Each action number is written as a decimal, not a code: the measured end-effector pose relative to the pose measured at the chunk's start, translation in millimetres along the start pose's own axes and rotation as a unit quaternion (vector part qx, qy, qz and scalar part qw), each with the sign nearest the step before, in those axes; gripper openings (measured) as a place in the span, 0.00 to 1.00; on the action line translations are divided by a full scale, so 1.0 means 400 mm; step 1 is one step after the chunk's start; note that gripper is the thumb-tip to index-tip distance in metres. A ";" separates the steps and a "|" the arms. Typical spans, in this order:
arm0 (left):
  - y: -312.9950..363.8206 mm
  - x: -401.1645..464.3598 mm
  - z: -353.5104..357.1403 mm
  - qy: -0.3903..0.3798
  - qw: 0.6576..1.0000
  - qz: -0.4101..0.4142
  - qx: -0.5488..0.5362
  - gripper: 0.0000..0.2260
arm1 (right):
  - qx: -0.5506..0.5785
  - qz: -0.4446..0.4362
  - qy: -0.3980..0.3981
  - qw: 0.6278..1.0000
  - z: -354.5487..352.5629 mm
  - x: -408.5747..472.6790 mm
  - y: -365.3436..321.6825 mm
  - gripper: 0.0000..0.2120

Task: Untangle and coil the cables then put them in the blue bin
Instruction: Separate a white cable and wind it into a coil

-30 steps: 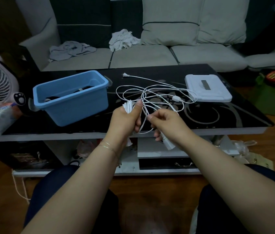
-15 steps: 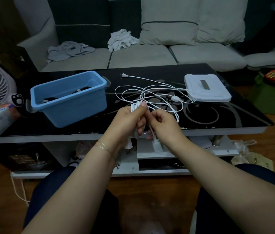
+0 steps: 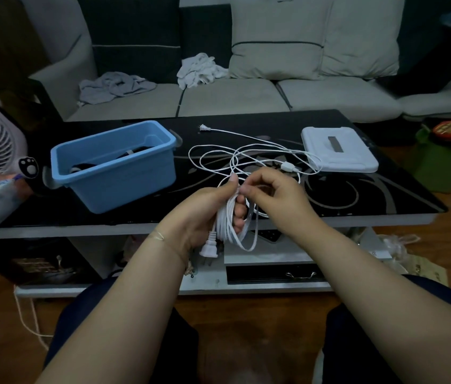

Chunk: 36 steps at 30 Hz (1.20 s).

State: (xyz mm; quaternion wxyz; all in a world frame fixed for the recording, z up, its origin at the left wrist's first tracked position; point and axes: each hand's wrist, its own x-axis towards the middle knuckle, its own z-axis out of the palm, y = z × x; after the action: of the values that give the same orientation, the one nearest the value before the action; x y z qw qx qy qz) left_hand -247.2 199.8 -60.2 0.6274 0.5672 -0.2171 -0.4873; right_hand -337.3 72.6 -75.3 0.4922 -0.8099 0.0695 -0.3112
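Left hand [image 3: 205, 214] gripped white cable [image 3: 228, 223] coil over table [image 3: 385, 195] front edge, fingers curled round loops, plug [image 3: 210, 249] hung below palm. Right hand [image 3: 277, 195] pinched strand of same cable just beside left thumb. Loose rest of cable lay in tangle on table, between blue bin [image 3: 116, 167] and white box [image 3: 339, 153]. Dark items lay inside bin, unclear which.

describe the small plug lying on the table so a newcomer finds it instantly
On the black table, look between the blue bin and the white box, toward the sofa side. The plug ends a thin white cable, lying alone beyond the loops.
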 end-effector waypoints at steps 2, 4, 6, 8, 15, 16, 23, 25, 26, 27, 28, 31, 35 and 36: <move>-0.001 -0.002 0.004 -0.010 1.000 0.002 0.014 0.21 | -0.069 -0.036 -0.003 0.997 -0.002 -0.002 0.000 0.03; 0.001 -0.008 0.008 -0.017 0.999 0.009 0.032 0.21 | -0.061 -0.030 -0.006 0.998 -0.004 -0.004 -0.002 0.03; 0.003 -0.009 0.010 -0.009 0.999 0.020 0.040 0.20 | -0.002 0.006 -0.012 1.000 -0.004 -0.002 -0.008 0.06; 0.005 -0.005 0.012 0.015 0.998 0.036 0.046 0.20 | 0.028 0.023 -0.032 0.999 -0.011 0.006 -0.010 0.07; 0.004 0.010 0.011 0.124 0.983 0.098 0.089 0.24 | -0.045 0.120 -0.119 0.985 -0.025 0.009 0.018 0.09; 0.001 0.011 0.012 0.130 0.981 0.104 0.102 0.24 | -0.036 0.127 -0.105 0.986 -0.016 0.006 0.020 0.08; 0.013 0.015 0.022 0.055 0.993 0.064 0.088 0.29 | 0.062 0.111 -0.090 0.988 0.011 -0.002 0.002 0.24; 0.024 0.020 0.026 0.024 0.995 0.037 0.094 0.30 | 0.130 0.095 -0.108 0.981 -0.007 0.006 -0.007 0.24; 0.024 0.023 0.033 0.015 0.994 0.026 0.102 0.31 | 0.141 0.093 -0.105 0.980 -0.010 0.004 -0.010 0.21; 0.023 0.028 0.042 0.010 0.994 0.019 0.110 0.31 | 0.125 0.091 -0.090 0.984 -0.010 0.003 -0.010 0.17; 0.020 0.034 0.051 0.008 0.993 0.013 0.114 0.31 | 0.094 0.087 -0.066 0.990 -0.007 0.002 -0.009 0.17; 0.015 0.057 0.081 0.015 0.994 -0.002 0.111 0.32 | -0.041 0.080 0.006 0.996 -0.005 0.005 -0.005 0.31; 0.043 0.096 0.121 0.043 0.996 0.018 0.077 0.34 | -0.107 0.083 0.088 0.987 -0.033 0.047 0.000 0.36; 0.051 0.109 0.132 0.056 0.995 0.028 0.077 0.35 | -0.118 0.079 0.102 0.985 -0.043 0.060 0.004 0.34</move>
State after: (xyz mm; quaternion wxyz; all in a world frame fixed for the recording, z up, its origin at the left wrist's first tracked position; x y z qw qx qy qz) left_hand -264.5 133.8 -39.6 0.6061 0.6340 -0.2346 -0.4193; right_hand -327.7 48.7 -60.5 0.4067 -0.8184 0.2189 -0.3419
